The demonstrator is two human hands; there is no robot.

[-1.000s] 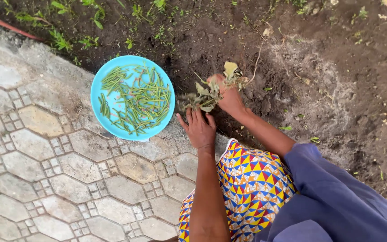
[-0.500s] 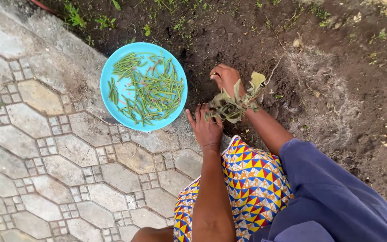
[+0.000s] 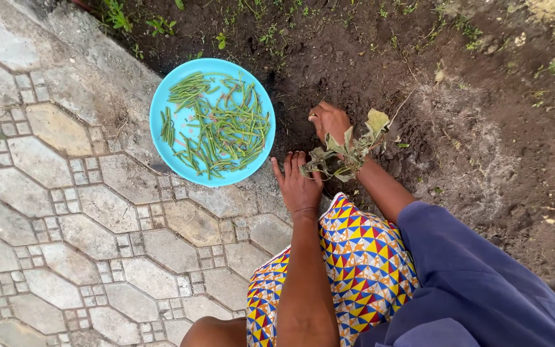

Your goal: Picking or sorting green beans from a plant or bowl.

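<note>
Blue plate beside left hand

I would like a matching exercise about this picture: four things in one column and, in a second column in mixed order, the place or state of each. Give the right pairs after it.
Things:
1. bowl
2. left hand
3. right hand
4. green pods

Places or states:
A. lying inside the blue bowl
B. on the dark soil, at the leafy plant
C. at the edge of the paving stones, beside the soil
D. fingers spread flat, between the bowl and the plant

Pairs: 1-C, 2-D, 3-B, 4-A
</note>
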